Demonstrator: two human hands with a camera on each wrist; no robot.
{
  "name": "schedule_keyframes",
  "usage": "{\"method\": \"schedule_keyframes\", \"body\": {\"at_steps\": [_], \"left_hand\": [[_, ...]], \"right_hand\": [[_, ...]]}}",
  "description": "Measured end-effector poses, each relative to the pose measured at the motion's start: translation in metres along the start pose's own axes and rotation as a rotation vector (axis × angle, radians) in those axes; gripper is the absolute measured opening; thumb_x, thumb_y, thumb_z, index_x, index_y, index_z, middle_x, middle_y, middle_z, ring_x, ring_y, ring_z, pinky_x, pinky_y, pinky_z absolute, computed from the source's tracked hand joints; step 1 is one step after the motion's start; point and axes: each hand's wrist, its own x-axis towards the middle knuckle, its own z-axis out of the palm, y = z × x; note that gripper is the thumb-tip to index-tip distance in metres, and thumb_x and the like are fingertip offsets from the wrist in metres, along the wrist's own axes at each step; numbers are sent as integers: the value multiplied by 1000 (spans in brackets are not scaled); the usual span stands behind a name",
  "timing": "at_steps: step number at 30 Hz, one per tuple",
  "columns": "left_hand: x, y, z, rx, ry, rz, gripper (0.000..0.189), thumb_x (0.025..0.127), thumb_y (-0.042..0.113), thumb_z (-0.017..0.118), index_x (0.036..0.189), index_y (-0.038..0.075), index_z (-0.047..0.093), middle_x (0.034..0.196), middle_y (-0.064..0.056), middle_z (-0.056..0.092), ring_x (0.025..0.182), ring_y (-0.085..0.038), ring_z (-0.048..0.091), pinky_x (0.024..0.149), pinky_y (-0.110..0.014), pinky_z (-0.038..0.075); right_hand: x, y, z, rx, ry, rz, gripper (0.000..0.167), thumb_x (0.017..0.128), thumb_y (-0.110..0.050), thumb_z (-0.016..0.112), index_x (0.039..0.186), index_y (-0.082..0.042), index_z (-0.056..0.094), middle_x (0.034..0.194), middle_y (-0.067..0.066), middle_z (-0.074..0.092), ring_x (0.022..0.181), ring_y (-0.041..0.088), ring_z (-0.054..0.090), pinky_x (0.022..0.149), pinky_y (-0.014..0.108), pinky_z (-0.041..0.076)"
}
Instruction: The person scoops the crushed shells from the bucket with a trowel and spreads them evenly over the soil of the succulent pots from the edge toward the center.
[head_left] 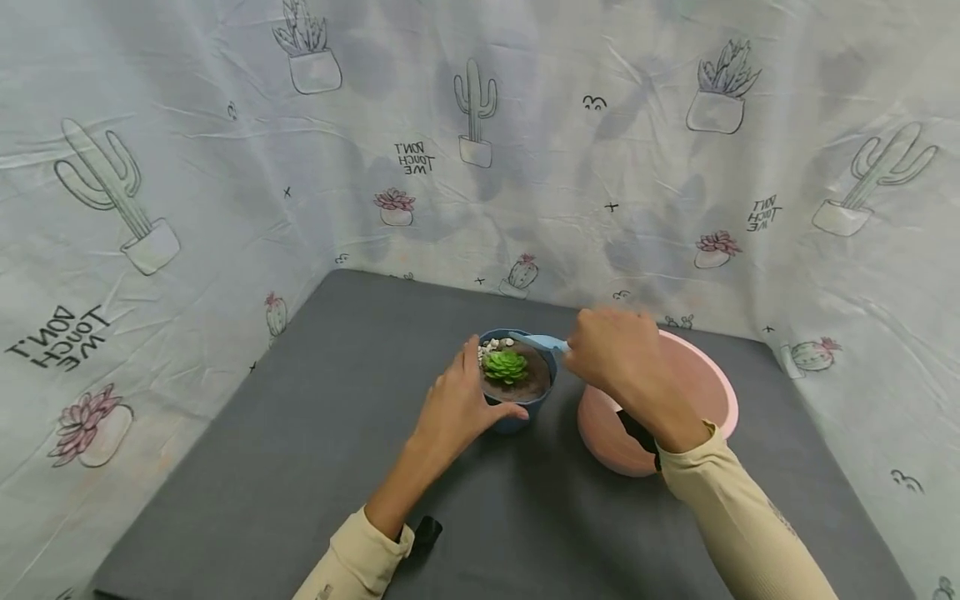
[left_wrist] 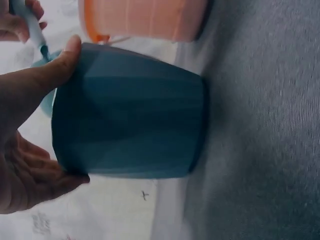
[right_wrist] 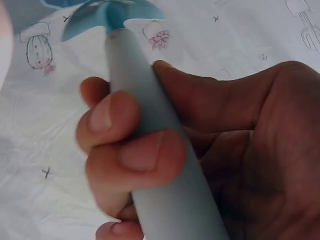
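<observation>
A blue flower pot stands on the grey table, holding brown soil and a green succulent. White pebbles lie on the soil behind and to the left of the plant. My left hand grips the pot near its rim, thumb on the near side and fingers on the left. In my right hand is the handle of a light blue trowel, fingers wrapped around it. The trowel's blade reaches over the pot's far rim, tilted above the soil.
Close to the right of the pot stands a pink bucket, partly hidden behind my right forearm. A pale cloth printed with cacti surrounds the grey tabletop. Each wrist wears a black strap.
</observation>
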Motion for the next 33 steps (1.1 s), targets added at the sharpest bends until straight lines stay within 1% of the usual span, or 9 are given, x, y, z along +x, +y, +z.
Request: {"method": "schedule_keyframes", "body": {"at_steps": [2, 5, 8, 12, 15, 20, 24, 27, 33], "left_hand": [[-1, 3, -2, 80, 2, 24, 130, 66, 76, 84, 160, 0, 36, 141, -23, 61, 114, -38, 70, 94, -52, 61], [5, 0, -12, 90, -86, 31, 134, 64, 78, 84, 162, 3, 33, 139, -23, 58, 116, -38, 65, 99, -55, 56], [20, -14, -22, -67, -239, 44, 134, 68, 65, 91, 168, 10, 22, 153, -23, 46, 133, -41, 56, 105, -60, 51], [40, -34, -20, -261, -438, 136, 135, 73, 50, 95, 171, 19, 7, 174, -18, 19, 159, -43, 29, 118, -66, 40], [40, -41, -11, -290, -486, 157, 138, 73, 50, 95, 171, 19, 3, 177, -16, 12, 163, -42, 18, 121, -67, 36], [22, -28, 3, -268, -340, 28, 144, 67, 51, 98, 171, 20, 3, 171, -19, 23, 153, -44, 40, 110, -65, 49], [11, -7, 19, -236, -196, -58, 143, 66, 58, 96, 171, 17, 7, 165, -21, 30, 144, -43, 49, 105, -62, 52], [6, 7, 29, -191, -99, -89, 144, 64, 61, 96, 170, 13, 12, 160, -23, 34, 145, -43, 45, 110, -61, 50], [-4, 19, 37, -56, -17, -109, 147, 61, 69, 92, 169, 8, 13, 149, -27, 39, 133, -43, 47, 106, -58, 48]], "right_hand": [[-6, 9, 1, 34, 37, -4, 52, 98, -21, 61, 50, -20, 43, 53, -5, 32, 50, 17, 38, 53, 31, 24], [-18, 29, 3, 105, 115, -3, 54, 98, -22, 61, 49, -20, 40, 52, -6, 29, 48, 16, 35, 50, 30, 22], [-31, 52, 1, 153, 175, -6, 51, 100, -24, 61, 52, -18, 46, 53, -5, 31, 50, 16, 37, 50, 31, 25], [-44, 87, 1, 150, 242, -6, 27, 97, -25, 68, 75, -11, 76, 59, -2, 54, 55, 17, 49, 52, 32, 32], [-50, 110, 5, 129, 266, -4, 14, 92, -20, 72, 92, -11, 83, 61, 0, 61, 55, 18, 51, 51, 32, 33], [-53, 136, 19, 108, 257, -8, 16, 88, -12, 73, 72, -15, 76, 51, -3, 43, 50, 18, 40, 51, 32, 25], [-54, 149, 31, 119, 250, 12, 10, 87, -11, 72, 84, -10, 82, 53, -3, 54, 49, 16, 41, 50, 31, 26], [-54, 156, 38, 123, 263, 8, 13, 85, -10, 72, 91, -7, 84, 55, -3, 61, 48, 16, 43, 49, 31, 27], [-49, 168, 48, 81, 292, -8, 12, 82, -6, 75, 73, -13, 79, 47, -4, 49, 48, 18, 42, 56, 35, 24]]}}
